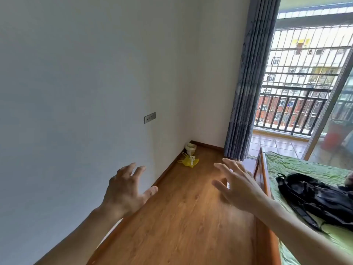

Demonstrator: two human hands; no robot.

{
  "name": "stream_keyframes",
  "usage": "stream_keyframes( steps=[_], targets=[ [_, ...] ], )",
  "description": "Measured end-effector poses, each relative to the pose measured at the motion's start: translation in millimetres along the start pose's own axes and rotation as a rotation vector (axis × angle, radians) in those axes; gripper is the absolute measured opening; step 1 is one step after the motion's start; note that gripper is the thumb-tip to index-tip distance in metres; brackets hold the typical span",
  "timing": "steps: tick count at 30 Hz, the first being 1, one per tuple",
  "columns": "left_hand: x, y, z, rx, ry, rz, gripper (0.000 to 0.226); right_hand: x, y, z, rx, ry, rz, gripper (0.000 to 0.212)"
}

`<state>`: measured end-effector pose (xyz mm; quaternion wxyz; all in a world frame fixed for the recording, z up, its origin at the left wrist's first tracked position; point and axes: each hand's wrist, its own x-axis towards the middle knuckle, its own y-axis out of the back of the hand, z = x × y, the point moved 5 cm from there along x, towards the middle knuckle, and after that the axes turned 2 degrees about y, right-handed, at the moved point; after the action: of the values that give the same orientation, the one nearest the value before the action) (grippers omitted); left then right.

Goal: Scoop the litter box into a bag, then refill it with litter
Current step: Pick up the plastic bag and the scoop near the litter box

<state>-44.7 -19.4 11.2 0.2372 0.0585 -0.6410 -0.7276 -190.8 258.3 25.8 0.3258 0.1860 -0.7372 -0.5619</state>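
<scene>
Left half of frame: a bare white wall [76, 83], with a grey socket plate [149, 117] at mid-height. A wooden skirting board [168, 169] marks where the wall meets the floor, running diagonally toward the far corner.

Left hand [126, 190], lower centre-left: raised in the air, fingers [131, 169] spread apart and slightly bent, holding nothing.

Far corner, centre of frame: a yellow bag [188, 161] lies on the wood floor [191, 217] just beside the skirting, with a small white scoop [192, 159] resting on it. Behind it, tight in the corner, stands a pale container [191, 148]; too small to tell what it is.

The floor forms an open strip from the bottom edge to the corner, between the wall and the bed.

Right hand [238, 184], lower centre-right: raised, fingers straight and apart, holding nothing.

Right: grey curtain [248, 83], then the open balcony doorway with a railing [290, 109]. Lower right: wooden bed frame edge [264, 176], green bedcover [305, 169], black backpack [315, 199] on it.
</scene>
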Motion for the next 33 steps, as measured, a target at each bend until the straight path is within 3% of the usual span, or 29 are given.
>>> stream_keyframes(
  steps=[10,16,26,30,33],
  targets=[
    [150.2,-54.4,43.6,-0.013,-0.042,-0.048,0.075,103.8,-23.6,101.0,0.064,-0.079,-0.012,0.064],
    [230.3,-97.4,59.9,-0.035,-0.068,-0.101,0.071,156.4,-45.0,157.0,0.084,-0.15,-0.043,0.079],
    [411.2,-170.1,59.1,-0.153,-0.104,-0.181,0.066,300.4,-92.7,206.7,-0.004,-0.216,-0.112,0.065],
    [497.0,-183.8,63.2,-0.186,-0.151,-0.169,0.066,369.8,-96.8,229.5,-0.047,-0.257,-0.096,0.074],
    [544.6,-203.0,67.2,-0.211,-0.161,-0.202,0.064,406.7,-108.9,244.9,-0.028,-0.282,-0.093,0.062]
  ],
)
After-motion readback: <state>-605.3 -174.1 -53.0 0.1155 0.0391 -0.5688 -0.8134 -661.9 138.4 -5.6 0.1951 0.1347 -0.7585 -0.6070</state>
